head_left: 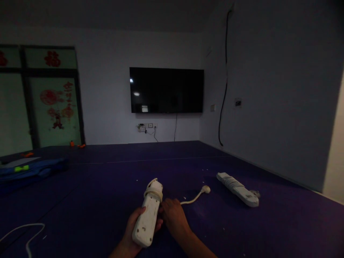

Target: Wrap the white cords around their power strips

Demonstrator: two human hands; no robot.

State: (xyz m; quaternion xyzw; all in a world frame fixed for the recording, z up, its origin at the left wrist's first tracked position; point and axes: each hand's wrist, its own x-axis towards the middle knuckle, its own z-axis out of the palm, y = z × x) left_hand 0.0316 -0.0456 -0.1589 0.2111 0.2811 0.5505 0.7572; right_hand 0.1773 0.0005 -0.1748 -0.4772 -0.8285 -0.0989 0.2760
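My left hand (132, 229) is wrapped round a white power strip (147, 222), its screwed underside facing up. Several turns of white cord circle the strip's far end. Beside the strip, my right hand (173, 215) has its fingers closed on the power cord (191, 202). That cord runs out to the right and ends in a plug (205, 189) lying on the purple surface. Farther right lies a second white power strip (238, 189) with its cord wound round it.
A blue cloth (43, 171) with a yellow-green item (21, 168) lies on the left. A loose white cable (29, 236) is at the front left of the purple surface (107, 186). Small white scraps dot the surface. A television (166, 91) hangs on the far wall.
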